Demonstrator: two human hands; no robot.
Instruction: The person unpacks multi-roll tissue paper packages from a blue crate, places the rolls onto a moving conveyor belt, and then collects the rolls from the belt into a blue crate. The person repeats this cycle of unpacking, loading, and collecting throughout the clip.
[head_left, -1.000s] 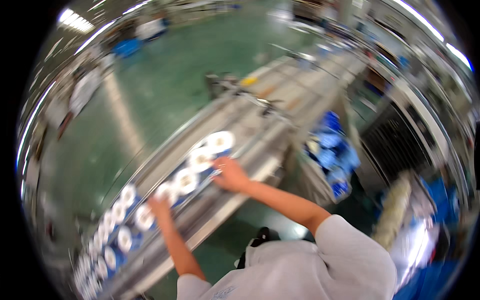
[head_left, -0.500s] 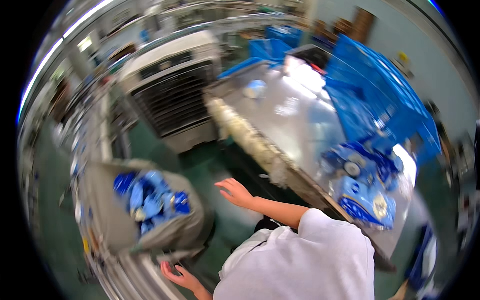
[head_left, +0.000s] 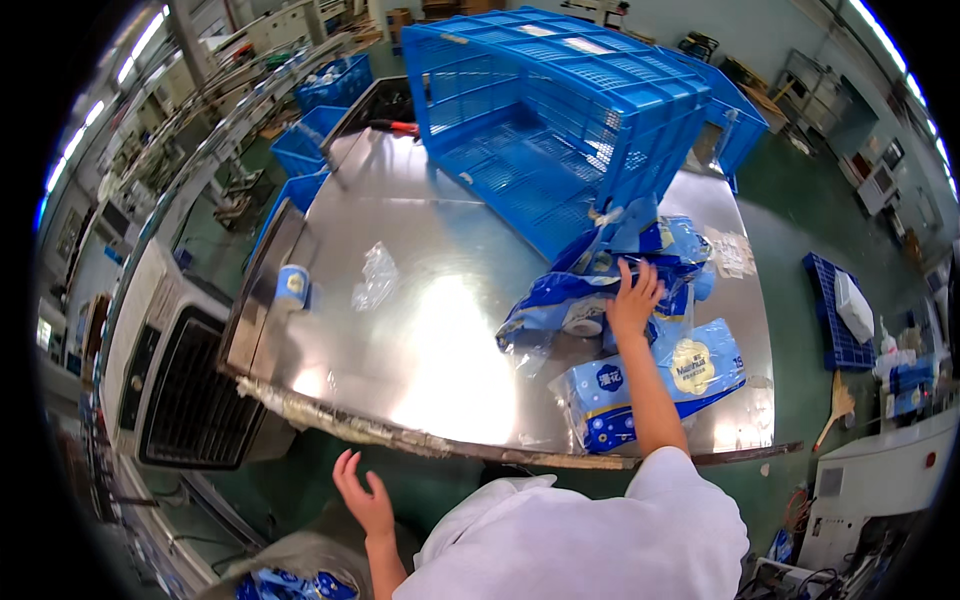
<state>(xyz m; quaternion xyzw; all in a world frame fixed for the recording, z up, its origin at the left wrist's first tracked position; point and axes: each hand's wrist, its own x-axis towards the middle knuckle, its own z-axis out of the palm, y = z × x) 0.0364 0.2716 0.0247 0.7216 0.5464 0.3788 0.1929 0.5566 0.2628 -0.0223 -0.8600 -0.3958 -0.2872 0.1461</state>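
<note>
My right hand (head_left: 636,300) is stretched over a heap of crumpled blue plastic packaging (head_left: 548,305) on the metal table (head_left: 350,215), its fingers spread and touching or just above the film. A white paper roll (head_left: 584,326) shows among the film. Under my right forearm lies a light-blue wrapped pack (head_left: 715,362), apparently of paper rolls, with clear plastic at its left end. My left hand (head_left: 366,500) hangs in the air before the table's near edge, fingers apart, holding nothing. Below it, a grey-beige sack (head_left: 352,548) holds blue plastic wrappings (head_left: 292,584).
A large blue crate (head_left: 555,65) lies on its side at the table's back, its opening facing me. A small blue-and-white roll (head_left: 292,286) and a clear plastic scrap (head_left: 376,278) sit at the left. A boxy air cooler (head_left: 165,370) stands left of the table.
My view has swung right, from the sack to the table. My right hand has moved from above the floor to the blue packaging. The left hand stays in the air, empty.
</note>
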